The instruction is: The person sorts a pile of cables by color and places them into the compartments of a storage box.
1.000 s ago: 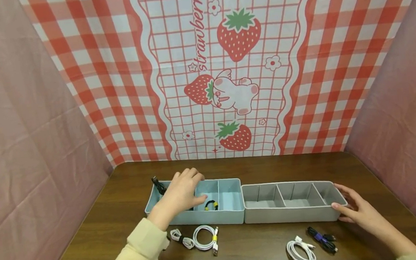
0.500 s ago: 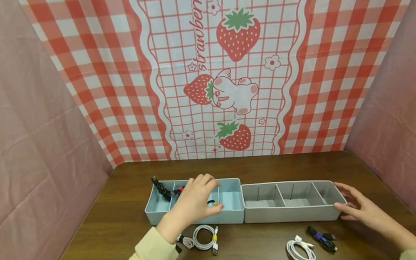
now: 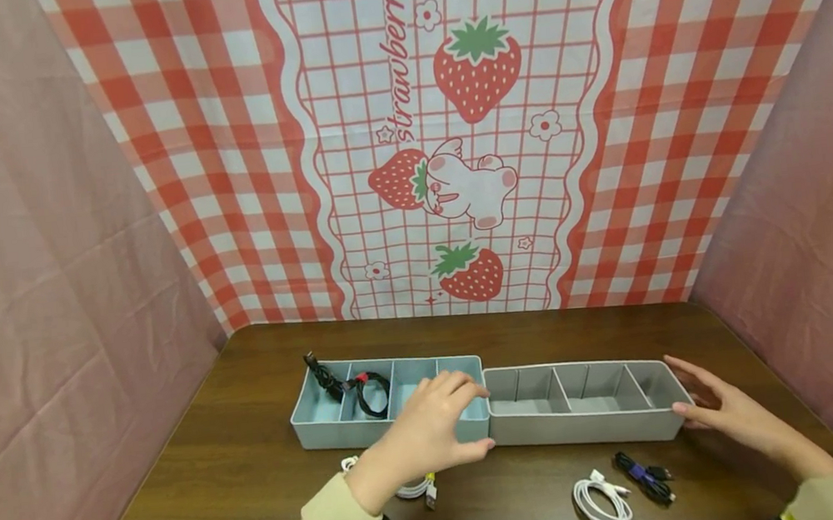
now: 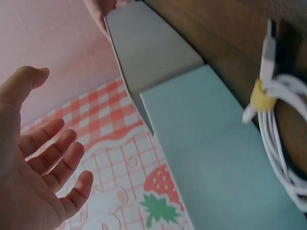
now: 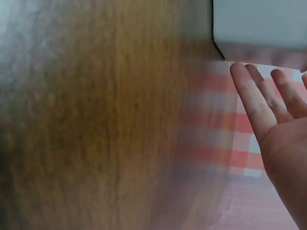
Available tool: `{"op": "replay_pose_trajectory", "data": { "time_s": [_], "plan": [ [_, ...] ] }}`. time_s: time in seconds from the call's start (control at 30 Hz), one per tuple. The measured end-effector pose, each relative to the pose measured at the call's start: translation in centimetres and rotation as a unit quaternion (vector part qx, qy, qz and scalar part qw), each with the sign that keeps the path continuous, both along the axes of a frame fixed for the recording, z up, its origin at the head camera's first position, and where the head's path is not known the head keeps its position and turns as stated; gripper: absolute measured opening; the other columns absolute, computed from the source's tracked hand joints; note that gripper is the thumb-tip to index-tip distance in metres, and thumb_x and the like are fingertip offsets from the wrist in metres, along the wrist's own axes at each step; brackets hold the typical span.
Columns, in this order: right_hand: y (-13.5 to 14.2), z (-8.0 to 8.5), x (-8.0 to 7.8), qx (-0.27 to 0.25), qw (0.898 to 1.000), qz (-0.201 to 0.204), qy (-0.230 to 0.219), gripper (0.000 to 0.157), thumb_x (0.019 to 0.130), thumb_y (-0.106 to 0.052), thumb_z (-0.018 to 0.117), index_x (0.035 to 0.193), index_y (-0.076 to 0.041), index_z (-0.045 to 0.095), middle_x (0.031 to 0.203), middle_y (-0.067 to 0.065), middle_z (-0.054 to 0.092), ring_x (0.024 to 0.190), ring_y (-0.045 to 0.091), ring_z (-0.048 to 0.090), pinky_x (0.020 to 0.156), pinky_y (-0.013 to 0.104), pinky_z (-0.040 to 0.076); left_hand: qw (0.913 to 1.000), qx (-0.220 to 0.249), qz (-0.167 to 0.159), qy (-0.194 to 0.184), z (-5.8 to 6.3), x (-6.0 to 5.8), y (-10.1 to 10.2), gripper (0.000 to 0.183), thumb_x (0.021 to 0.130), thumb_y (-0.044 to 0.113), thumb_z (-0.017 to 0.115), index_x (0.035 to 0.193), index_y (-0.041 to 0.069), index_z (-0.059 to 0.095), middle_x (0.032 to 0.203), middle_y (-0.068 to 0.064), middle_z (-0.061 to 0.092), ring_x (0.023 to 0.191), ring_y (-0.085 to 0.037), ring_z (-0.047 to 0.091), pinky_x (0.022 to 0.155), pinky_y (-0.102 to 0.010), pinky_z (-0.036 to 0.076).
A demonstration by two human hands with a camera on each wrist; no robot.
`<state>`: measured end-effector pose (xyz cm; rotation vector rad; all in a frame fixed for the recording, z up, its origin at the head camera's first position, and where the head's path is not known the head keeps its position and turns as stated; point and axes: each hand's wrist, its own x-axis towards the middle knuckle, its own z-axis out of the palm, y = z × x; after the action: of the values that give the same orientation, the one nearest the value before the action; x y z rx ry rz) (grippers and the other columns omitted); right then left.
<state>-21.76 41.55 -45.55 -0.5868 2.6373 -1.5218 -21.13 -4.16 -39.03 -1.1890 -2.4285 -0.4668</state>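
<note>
My left hand (image 3: 433, 430) holds nothing, fingers loosely bent, and hovers before the right part of a pale blue divided box (image 3: 335, 435). My right hand (image 3: 725, 418) is at the right end of a grey divided box (image 3: 583, 428), thumb by its near corner; its fingers look nearly straight in the right wrist view. One black cable (image 3: 326, 382) leans in the blue box's leftmost compartment. A coiled black cable with a red tie (image 3: 374, 396) lies in the compartment beside it. The left hand hides much of the third compartment.
In front of the blue box lies a white cable with a yellow tie (image 4: 278, 134), partly behind my left arm, near another white cable (image 3: 349, 464). Before the grey box are a coiled white cable (image 3: 599, 510) and a black cable with a purple tie (image 3: 644, 477).
My left hand has moved right and toward me from over the blue box's middle compartments, uncovering the black cable with the red tie. The right hand has barely shifted at the grey box's end.
</note>
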Motion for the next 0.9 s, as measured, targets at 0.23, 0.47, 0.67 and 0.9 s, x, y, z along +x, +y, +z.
{"op": "replay_pose_trajectory", "data": {
  "time_s": [0.23,0.47,0.67,0.9],
  "plan": [
    [0.1,-0.1,-0.3,0.011,1.000,-0.002,0.002,0.068,0.094,-0.003,0.054,0.151,-0.006,0.016,0.130,-0.033,0.030,0.111,-0.022,0.035,0.072,0.029,0.054,0.9999,-0.009,-0.002,-0.010,-0.4,0.8,1.6,0.053,0.077,0.049,0.071,0.119,0.019,0.058,0.113,0.007,0.055,0.101,-0.009,0.052,0.081,-0.030,0.045],
    [0.3,-0.5,-0.5,0.032,0.999,-0.022,-0.002,0.066,0.094,-0.006,0.055,0.150,-0.005,0.019,0.132,-0.033,0.027,0.111,-0.023,0.032,0.074,0.025,0.054,0.9997,-0.006,-0.017,-0.014,-1.1,1.1,3.2,0.055,0.077,0.051,0.071,0.121,0.020,0.056,0.113,0.007,0.055,0.106,-0.009,0.052,0.088,-0.031,0.045],
    [0.2,-0.7,-0.6,0.026,0.999,-0.017,0.015,0.065,0.094,-0.003,0.055,0.148,-0.001,0.020,0.131,-0.033,0.031,0.110,-0.018,0.041,0.073,0.026,0.054,0.9997,-0.011,-0.017,-0.013,-1.5,1.5,4.7,0.059,0.075,0.052,0.072,0.122,0.021,0.056,0.113,0.009,0.054,0.102,-0.008,0.051,0.086,-0.026,0.043],
    [0.2,-0.7,-0.4,0.022,0.999,-0.012,0.039,0.064,0.092,0.001,0.055,0.148,-0.001,0.022,0.127,-0.029,0.040,0.105,-0.009,0.050,0.070,0.027,0.055,0.9994,-0.016,-0.022,-0.023,-1.8,1.9,6.3,0.061,0.075,0.054,0.071,0.124,0.021,0.054,0.119,0.009,0.054,0.108,-0.006,0.050,0.094,-0.027,0.041]
  ]
}}
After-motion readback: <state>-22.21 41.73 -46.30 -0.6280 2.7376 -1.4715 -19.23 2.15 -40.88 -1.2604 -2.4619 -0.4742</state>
